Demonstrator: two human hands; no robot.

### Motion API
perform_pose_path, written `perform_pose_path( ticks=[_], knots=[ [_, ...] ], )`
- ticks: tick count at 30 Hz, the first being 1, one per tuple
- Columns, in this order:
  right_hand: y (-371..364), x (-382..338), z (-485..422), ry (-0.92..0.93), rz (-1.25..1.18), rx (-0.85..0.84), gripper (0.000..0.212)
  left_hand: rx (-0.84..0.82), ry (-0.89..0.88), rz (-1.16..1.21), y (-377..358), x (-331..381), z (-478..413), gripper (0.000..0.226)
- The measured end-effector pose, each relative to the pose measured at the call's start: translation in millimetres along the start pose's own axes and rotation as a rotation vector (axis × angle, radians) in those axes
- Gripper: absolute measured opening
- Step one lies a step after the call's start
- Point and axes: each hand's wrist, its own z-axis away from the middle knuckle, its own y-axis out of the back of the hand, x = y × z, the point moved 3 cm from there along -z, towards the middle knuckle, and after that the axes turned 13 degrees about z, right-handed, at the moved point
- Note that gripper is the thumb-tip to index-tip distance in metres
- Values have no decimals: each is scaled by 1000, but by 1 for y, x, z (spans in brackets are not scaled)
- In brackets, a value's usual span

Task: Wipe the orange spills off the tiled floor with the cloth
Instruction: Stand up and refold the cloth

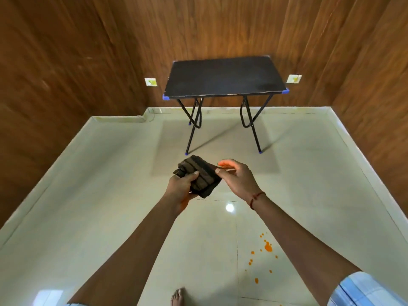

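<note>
A folded dark brown cloth (pixel 199 175) is held up in front of me, well above the floor. My left hand (pixel 181 188) grips it from below with the thumb on top. My right hand (pixel 237 178) pinches the cloth's right edge between thumb and fingers; its fingertips look stained orange. Orange spills (pixel 267 246) dot the pale tiled floor (pixel 110 195) at the lower right, partly hidden by my right forearm. The largest blot lies at the top of the scatter, with smaller drops (pixel 256 280) trailing down towards me.
A small black folding table (pixel 225 78) with blue corner caps stands against the wood-panelled wall (pixel 88 51). My bare foot (pixel 177 297) shows at the bottom edge. Wood walls close in the floor at left and right.
</note>
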Motion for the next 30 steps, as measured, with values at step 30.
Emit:
perform_pose_path(
  ticks=[30],
  knots=[
    [50,-58,232,558,230,-96,34,-184,-290,522,6,-55,249,24]
  ],
)
